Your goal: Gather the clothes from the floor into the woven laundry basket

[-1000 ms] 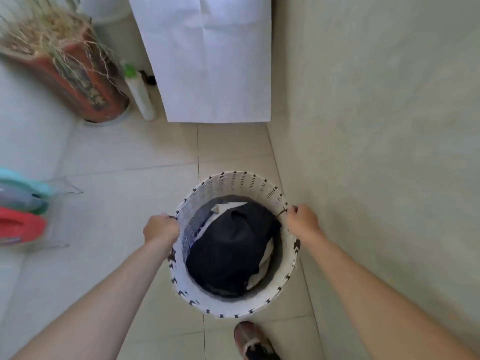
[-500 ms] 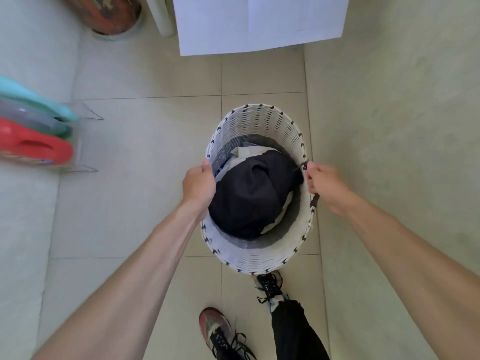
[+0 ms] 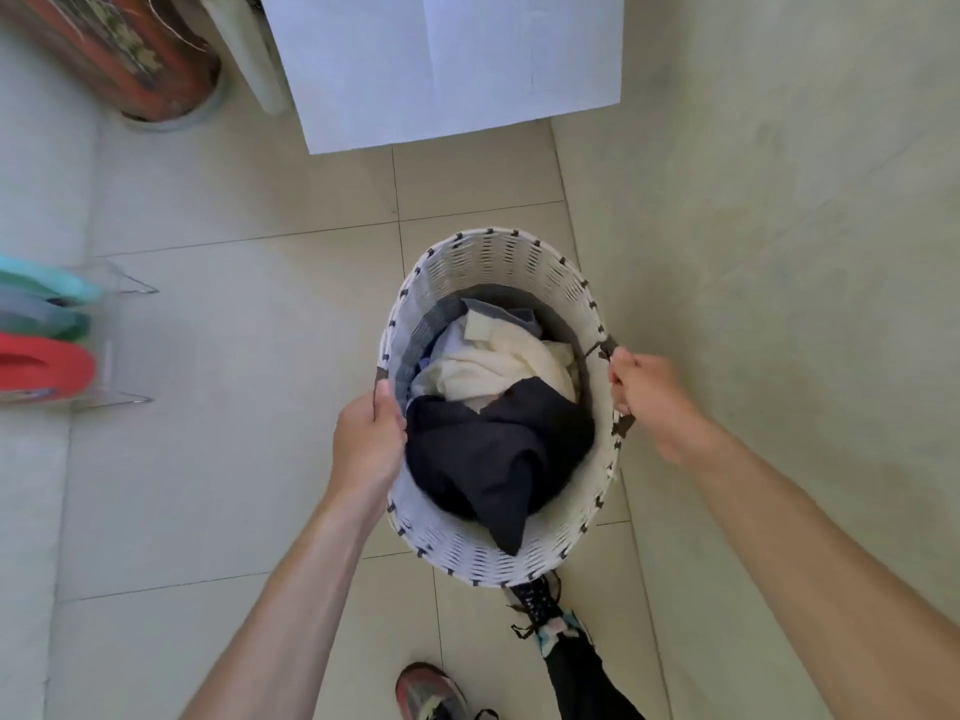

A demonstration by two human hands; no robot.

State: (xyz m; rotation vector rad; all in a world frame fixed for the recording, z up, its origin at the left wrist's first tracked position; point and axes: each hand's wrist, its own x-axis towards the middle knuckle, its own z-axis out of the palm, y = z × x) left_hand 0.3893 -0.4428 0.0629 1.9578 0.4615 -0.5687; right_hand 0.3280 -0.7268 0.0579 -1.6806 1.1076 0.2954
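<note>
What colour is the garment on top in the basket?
Black or very dark navy; the dark garment shows best in the head view.

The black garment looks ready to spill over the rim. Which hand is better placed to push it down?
Probably the left hand: its fingers sit beside the black garment at the woven laundry basket rim. The right hand holds the dark handle outside.

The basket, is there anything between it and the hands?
No. Both hands are already on the woven basket: the left hand grips its left rim, the right hand holds the dark handle on its right side. Dark clothes and a cream garment lie inside.
</note>
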